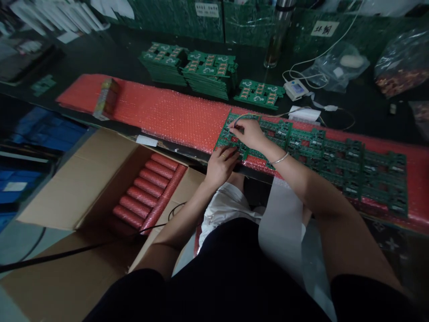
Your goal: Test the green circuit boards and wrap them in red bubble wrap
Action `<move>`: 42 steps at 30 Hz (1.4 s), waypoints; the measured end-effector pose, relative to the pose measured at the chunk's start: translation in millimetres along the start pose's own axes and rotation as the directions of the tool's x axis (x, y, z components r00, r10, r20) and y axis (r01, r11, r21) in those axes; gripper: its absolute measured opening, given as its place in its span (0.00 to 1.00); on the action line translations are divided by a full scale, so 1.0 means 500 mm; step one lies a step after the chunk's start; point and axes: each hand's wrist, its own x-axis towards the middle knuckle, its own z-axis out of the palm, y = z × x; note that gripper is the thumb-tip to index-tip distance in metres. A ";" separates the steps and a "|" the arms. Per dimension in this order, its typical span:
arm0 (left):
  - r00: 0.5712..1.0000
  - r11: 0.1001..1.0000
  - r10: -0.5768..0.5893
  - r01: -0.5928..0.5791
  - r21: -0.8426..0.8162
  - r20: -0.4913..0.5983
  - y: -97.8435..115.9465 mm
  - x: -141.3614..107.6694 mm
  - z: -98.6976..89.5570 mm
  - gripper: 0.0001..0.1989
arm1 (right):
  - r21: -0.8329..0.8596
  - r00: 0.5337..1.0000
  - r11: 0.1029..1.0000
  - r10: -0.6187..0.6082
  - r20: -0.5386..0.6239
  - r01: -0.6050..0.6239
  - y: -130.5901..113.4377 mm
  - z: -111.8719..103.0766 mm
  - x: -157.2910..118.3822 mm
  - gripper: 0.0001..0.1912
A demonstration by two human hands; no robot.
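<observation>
Several green circuit boards (342,165) lie in a row on a strip of red bubble wrap (181,118). Over the leftmost board (223,134), my right hand (248,133) pinches the end of a thin wire cable (268,115); its tip is hidden by the fingers. The cable runs right, toward a small white box with a display (295,89). My left hand (221,164) rests on the near edge of that same board, fingers extended and holding nothing. I cannot tell whether the cable's tip touches the board.
Behind the wrap stand stacks of green boards (209,74) and a clear bottle (273,49). A small box (106,98) sits on the wrap at left. Below, an open carton (67,188) holds red bubble-wrapped rolls (144,194). Plastic bags (402,67) lie at back right.
</observation>
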 end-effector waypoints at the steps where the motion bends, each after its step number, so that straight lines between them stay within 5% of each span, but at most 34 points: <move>1: 1.000 1.000 0.003 -0.003 0.005 -0.005 0.001 0.001 -0.001 0.13 | -0.022 1.000 1.000 -0.011 0.015 0.012 -0.002 0.002 0.002 0.09; 17: 1.000 1.000 -0.001 0.001 0.027 0.016 0.002 0.003 -0.004 0.12 | -0.139 0.974 0.971 -0.173 0.146 0.194 0.001 -0.004 0.012 0.09; 24: 0.993 0.999 0.036 -0.038 -0.017 -0.110 0.054 -0.007 0.002 0.10 | -0.100 0.992 0.993 -0.043 0.117 0.055 0.022 0.004 0.023 0.05; 31: 0.967 0.899 0.243 -0.197 -0.391 0.071 0.159 -0.017 0.099 0.11 | -0.047 0.990 0.999 0.026 0.140 -0.019 0.021 -0.004 0.032 0.02; 36: 0.970 0.949 0.205 -0.164 -0.269 0.130 0.175 -0.028 0.161 0.15 | -0.054 0.989 0.998 0.044 0.141 -0.037 0.012 -0.005 0.030 0.04; 42: 0.964 0.961 0.223 -0.193 -0.197 0.142 0.187 -0.072 0.168 0.17 | -0.041 0.988 0.999 0.036 0.151 -0.030 0.019 -0.004 0.030 0.03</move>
